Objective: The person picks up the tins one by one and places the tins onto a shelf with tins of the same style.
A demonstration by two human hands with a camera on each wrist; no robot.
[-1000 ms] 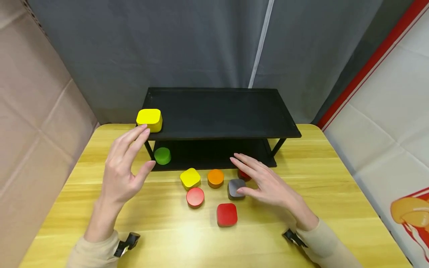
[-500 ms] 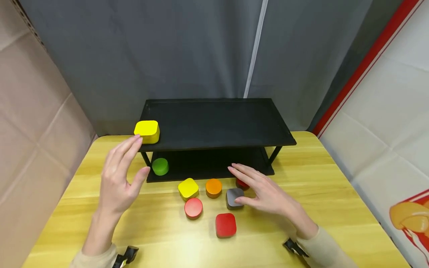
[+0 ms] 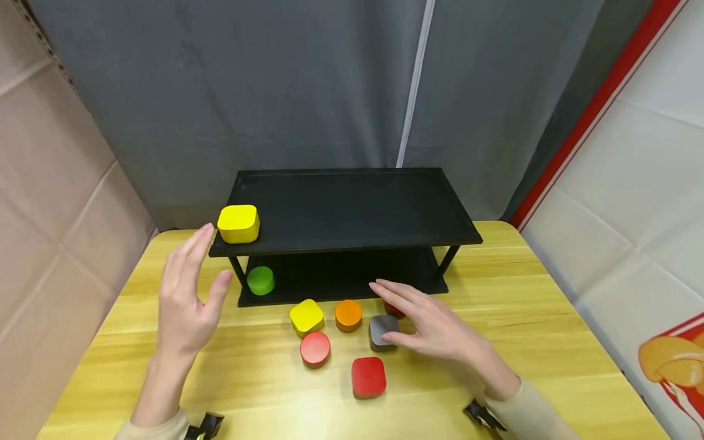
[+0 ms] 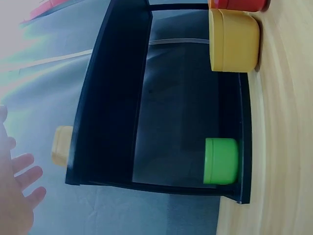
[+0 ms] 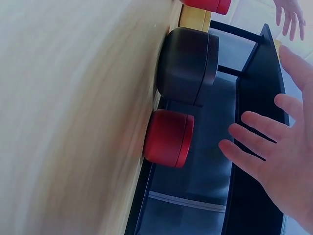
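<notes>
Shelf [image 3: 346,205]: stood on the table [image 3: 550,342].
Yellow box [image 3: 238,225]: sat on the shelf's top, front left corner.
Gray box [image 3: 382,327]: lay before the shelf.
Left hand [image 3: 184,305]: hung released, fingers extended, just beside the yellow box.
Right hand [image 3: 429,321]: hung released, fingers extended, above the gray box, apart from it.

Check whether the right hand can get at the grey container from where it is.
Likely yes: the right hand holds nothing, its fingers reach out close by the grey container, and no other container stands between them.
</notes>
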